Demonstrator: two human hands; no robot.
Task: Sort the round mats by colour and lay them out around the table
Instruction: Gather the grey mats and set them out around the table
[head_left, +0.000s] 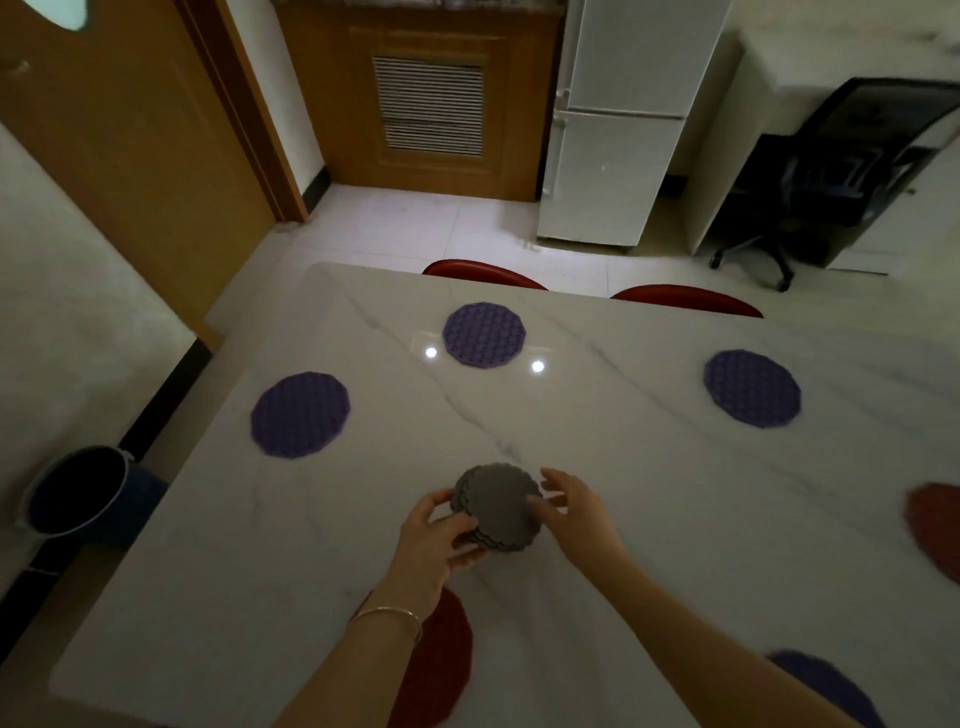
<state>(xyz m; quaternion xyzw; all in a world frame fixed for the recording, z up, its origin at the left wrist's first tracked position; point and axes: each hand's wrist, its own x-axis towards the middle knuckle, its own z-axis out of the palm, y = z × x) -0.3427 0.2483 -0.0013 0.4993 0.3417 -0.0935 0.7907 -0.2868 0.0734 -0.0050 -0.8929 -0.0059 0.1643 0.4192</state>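
Bare forearms, thin metal bangle (388, 616) on left wrist

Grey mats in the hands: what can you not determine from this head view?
- Grey stack: the mat count is unclear; edges overlap and the left hand covers one side.
- Red mat: partly hidden under the left forearm.
- Second red mat: cut off by the right edge.
- Near purple mat: blurred, partly behind the right forearm.
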